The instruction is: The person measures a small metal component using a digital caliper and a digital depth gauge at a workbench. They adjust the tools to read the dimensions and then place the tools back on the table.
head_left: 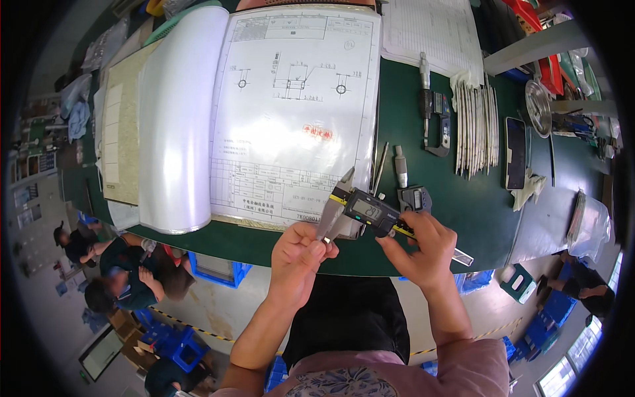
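Note:
A digital caliper (372,210) is held above the front edge of the green table, its small display lit. My right hand (421,251) is closed round its sliding body and beam. At the caliper's jaws, my left hand (301,257) pinches a small shiny metal part (327,241), mostly hidden by the fingertips. Beneath the caliper's upper jaws lies an open binder with a technical drawing (291,112) in a clear sleeve. Two digital micrometers lie to the right, one (411,188) close to my right hand and another (435,119) farther back.
Right of the micrometers are a row of thin rods (476,129) on a cloth, a dark phone (515,153) and a round metal dish (538,109). A written sheet (433,36) lies at the back. Plastic bags (589,228) rest near the right edge. Other people (126,278) sit at lower left.

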Demonstrator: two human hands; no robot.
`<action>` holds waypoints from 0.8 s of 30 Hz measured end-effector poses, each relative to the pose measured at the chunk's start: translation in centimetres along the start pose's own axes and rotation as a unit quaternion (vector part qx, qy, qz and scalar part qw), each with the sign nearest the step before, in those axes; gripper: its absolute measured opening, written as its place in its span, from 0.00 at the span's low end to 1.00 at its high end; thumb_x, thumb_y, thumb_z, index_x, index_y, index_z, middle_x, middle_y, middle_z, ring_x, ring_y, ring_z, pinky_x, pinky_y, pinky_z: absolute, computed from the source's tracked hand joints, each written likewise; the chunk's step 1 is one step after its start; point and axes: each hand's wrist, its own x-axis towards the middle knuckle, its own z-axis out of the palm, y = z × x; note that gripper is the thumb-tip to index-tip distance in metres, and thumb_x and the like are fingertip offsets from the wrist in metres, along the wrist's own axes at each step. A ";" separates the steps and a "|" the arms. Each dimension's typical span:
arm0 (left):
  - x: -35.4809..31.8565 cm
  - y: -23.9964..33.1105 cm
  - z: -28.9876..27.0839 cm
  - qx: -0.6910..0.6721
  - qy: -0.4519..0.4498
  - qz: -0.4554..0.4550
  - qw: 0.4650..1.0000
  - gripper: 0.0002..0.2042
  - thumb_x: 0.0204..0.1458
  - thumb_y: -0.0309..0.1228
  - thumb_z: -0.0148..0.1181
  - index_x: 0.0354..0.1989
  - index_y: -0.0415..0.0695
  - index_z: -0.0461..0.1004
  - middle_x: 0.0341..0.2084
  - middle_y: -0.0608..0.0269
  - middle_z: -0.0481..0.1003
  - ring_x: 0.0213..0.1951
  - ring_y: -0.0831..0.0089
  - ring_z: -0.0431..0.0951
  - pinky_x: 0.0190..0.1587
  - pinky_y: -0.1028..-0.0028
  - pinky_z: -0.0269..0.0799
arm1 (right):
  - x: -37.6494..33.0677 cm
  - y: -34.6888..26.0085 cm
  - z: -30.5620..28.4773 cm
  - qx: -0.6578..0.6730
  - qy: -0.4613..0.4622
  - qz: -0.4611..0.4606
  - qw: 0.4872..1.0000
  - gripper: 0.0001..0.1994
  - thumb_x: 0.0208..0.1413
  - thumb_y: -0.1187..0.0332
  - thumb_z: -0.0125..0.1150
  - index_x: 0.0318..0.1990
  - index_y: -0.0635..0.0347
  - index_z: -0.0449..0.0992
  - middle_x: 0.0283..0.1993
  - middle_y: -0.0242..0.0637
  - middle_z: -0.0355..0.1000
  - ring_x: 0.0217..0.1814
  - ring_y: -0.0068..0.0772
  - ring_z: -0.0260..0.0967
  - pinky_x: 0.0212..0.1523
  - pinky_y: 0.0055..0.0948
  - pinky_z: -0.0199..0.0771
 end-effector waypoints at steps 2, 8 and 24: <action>0.0 0.0 0.0 0.004 -0.003 0.003 1.000 0.06 0.48 0.25 0.54 0.34 0.40 0.64 0.28 0.63 0.71 0.33 0.75 0.71 0.41 0.74 0.67 | 0.0 0.0 -0.1 0.000 -0.002 0.000 1.000 0.17 0.31 0.62 0.69 0.28 0.60 0.71 0.16 0.30 0.64 0.12 0.24 0.61 0.12 0.20 0.60; -0.1 0.0 0.0 0.011 -0.001 0.003 1.000 0.07 0.47 0.23 0.55 0.33 0.40 0.65 0.28 0.62 0.71 0.33 0.75 0.71 0.41 0.74 0.67 | -0.3 0.0 -0.1 0.007 0.002 0.009 1.000 0.17 0.31 0.62 0.69 0.28 0.60 0.71 0.16 0.30 0.64 0.12 0.24 0.61 0.12 0.21 0.60; -0.2 0.2 0.5 -0.028 -0.013 0.013 0.999 0.08 0.49 0.25 0.52 0.38 0.38 0.70 0.32 0.58 0.72 0.35 0.73 0.73 0.42 0.74 0.68 | -0.8 0.1 -0.1 0.082 -0.025 0.076 0.993 0.15 0.38 0.68 0.64 0.33 0.66 0.70 0.21 0.39 0.66 0.14 0.29 0.61 0.15 0.23 0.61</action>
